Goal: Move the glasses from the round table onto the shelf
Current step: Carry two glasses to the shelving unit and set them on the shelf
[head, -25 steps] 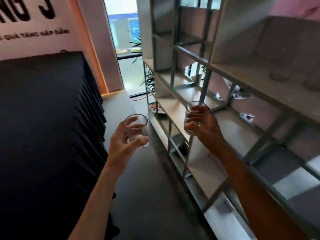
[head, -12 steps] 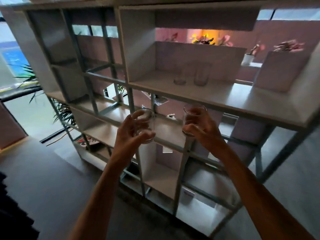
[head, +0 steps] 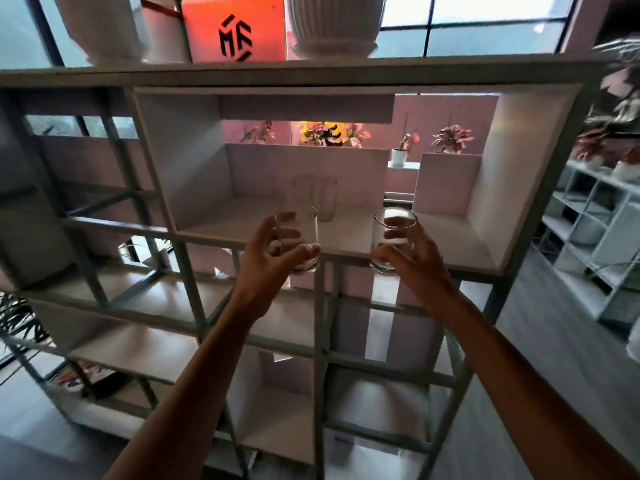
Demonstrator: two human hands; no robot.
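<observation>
1. Clear glass marks both carried items: the left glass [head: 300, 242] sits in the left hand [head: 268, 268], fingers and thumb wrapped round its lower wall; the right glass [head: 393, 239] sits likewise in the right hand [head: 414, 259]. Both hands are closed on their glasses, and both glasses are upright.
2. Landmark: the wide open compartment [head: 460, 252] of the shelf, directly ahead. Both glasses are held in front of its front edge, their bases roughly level with its floor board; neither rests on it yet.
3. Deeper inside the compartment, behind the left glass, stand faint clear glasses [head: 320, 199] already on the board; their exact count cannot be told.
4. Above the compartment, on the shelf top, stand a white ribbed pot [head: 334, 24] and an orange sign [head: 235, 29].
5. Step in hand, as judged: the placing stage, just before set-down.
6. The next move calls for lifting the bases clear of the front edge, reaching inward, and lowering each glass onto bare board short of the stored glasses, then loosening the fingers.
</observation>
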